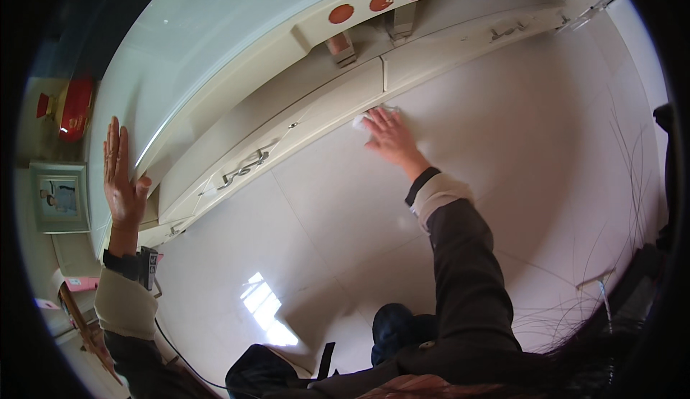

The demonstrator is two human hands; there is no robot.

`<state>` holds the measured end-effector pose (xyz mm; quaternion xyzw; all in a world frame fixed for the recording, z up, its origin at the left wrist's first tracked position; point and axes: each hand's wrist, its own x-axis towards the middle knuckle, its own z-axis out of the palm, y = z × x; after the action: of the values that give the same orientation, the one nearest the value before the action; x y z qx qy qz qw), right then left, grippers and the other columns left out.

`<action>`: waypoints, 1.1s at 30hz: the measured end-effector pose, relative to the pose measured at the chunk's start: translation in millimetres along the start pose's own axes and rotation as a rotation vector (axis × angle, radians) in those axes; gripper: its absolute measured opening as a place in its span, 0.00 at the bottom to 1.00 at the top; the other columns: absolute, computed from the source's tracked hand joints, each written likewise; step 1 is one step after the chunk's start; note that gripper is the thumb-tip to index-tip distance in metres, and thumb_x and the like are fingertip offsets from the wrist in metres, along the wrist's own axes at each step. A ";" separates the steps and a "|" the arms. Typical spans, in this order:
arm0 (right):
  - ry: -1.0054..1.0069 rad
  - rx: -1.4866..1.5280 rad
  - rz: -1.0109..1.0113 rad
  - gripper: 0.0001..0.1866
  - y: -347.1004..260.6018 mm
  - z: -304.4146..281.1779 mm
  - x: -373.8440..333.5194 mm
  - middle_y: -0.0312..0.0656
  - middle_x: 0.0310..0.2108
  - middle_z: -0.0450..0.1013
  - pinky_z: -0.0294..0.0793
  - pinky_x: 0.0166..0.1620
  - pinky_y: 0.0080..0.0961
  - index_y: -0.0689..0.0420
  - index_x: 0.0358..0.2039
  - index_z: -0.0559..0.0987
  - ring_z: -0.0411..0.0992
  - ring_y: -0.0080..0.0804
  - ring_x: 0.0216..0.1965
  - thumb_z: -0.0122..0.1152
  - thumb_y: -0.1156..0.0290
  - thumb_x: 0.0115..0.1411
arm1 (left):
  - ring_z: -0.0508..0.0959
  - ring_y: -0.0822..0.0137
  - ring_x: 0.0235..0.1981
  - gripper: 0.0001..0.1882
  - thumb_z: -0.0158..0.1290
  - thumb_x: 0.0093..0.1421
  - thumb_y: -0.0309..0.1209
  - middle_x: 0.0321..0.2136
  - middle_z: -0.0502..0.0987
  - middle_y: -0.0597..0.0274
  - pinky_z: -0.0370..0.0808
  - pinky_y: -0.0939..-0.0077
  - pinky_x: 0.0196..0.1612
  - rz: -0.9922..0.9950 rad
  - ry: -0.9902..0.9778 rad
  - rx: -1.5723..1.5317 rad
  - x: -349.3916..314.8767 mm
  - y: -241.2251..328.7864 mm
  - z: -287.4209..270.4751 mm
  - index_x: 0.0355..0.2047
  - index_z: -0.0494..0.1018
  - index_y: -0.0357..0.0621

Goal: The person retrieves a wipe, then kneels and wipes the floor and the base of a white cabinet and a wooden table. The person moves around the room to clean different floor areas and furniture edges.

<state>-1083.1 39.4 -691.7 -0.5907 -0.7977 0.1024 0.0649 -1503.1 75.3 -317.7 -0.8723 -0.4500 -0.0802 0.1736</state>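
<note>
My right hand (389,137) reaches forward and down, pressing a small white cloth (361,119) flat against the glossy tiled floor (503,133) right beside the base of a long cream cabinet (302,122). Most of the cloth is hidden under the fingers. My left hand (121,180) rests flat, fingers together and pointing up, on the cabinet's white top (180,47) near its left end. It holds nothing. A dark watch sits on that wrist.
The cabinet has low drawers with metal handles (244,169) and three round orange ornaments (381,1) on a raised shelf. A red object (75,108) and a framed picture (59,196) stand at the far left. My knees show at the lower edge.
</note>
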 end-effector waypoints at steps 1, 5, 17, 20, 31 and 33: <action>-0.024 0.023 -0.021 0.31 11.8 -5.9 -1.6 0.36 0.65 0.51 0.41 0.66 0.44 0.46 0.60 0.60 0.45 0.36 0.67 0.51 0.50 0.58 | 0.54 0.49 0.64 0.50 0.26 0.54 0.70 0.63 0.54 0.48 0.50 0.53 0.63 -0.011 0.005 -0.002 0.3 0.6 0.2 0.61 0.55 0.41; -0.029 0.106 -0.046 0.29 19.6 -10.6 -1.1 0.35 0.64 0.52 0.42 0.65 0.47 0.47 0.59 0.62 0.45 0.35 0.66 0.51 0.53 0.59 | 0.55 0.48 0.63 0.50 0.25 0.54 0.71 0.62 0.55 0.48 0.49 0.54 0.63 -0.028 -0.005 -0.011 1.5 2.4 -1.3 0.62 0.55 0.41; 0.058 -0.114 0.699 0.34 180.8 -25.2 -2.8 0.40 0.65 0.50 0.50 0.61 0.54 0.52 0.61 0.58 0.48 0.41 0.65 0.42 0.44 0.61 | 0.55 0.47 0.63 0.52 0.24 0.53 0.72 0.61 0.56 0.45 0.50 0.51 0.63 -0.039 -0.021 0.031 -4.5 -6.2 2.1 0.61 0.56 0.40; 0.016 -0.167 0.706 0.35 141.4 -12.2 15.5 0.44 0.65 0.49 0.51 0.61 0.50 0.53 0.61 0.59 0.46 0.43 0.66 0.41 0.43 0.61 | 0.55 0.47 0.63 0.53 0.24 0.51 0.73 0.62 0.55 0.46 0.50 0.50 0.63 -0.043 -0.015 0.050 -4.0 -3.5 3.2 0.61 0.56 0.40; 0.231 0.097 0.433 0.41 -133.0 40.9 31.8 0.58 0.61 0.54 0.41 0.63 0.52 0.68 0.56 0.63 0.46 0.53 0.64 0.51 0.44 0.55 | 0.55 0.50 0.64 0.50 0.28 0.51 0.72 0.62 0.56 0.51 0.52 0.52 0.63 0.007 0.048 0.058 -2.1 0.2 3.5 0.61 0.58 0.44; 0.215 0.151 0.382 0.41 -170.8 43.5 33.5 0.59 0.60 0.54 0.41 0.63 0.52 0.70 0.56 0.63 0.46 0.54 0.64 0.51 0.44 0.55 | 0.55 0.51 0.64 0.50 0.29 0.51 0.72 0.62 0.56 0.51 0.52 0.53 0.63 0.012 0.065 0.073 -2.5 -0.7 5.0 0.61 0.58 0.44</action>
<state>-1261.4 19.6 -693.5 -0.7320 -0.6499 0.1087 0.1732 -1505.3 75.6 -323.0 -0.8649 -0.4416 -0.0911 0.2205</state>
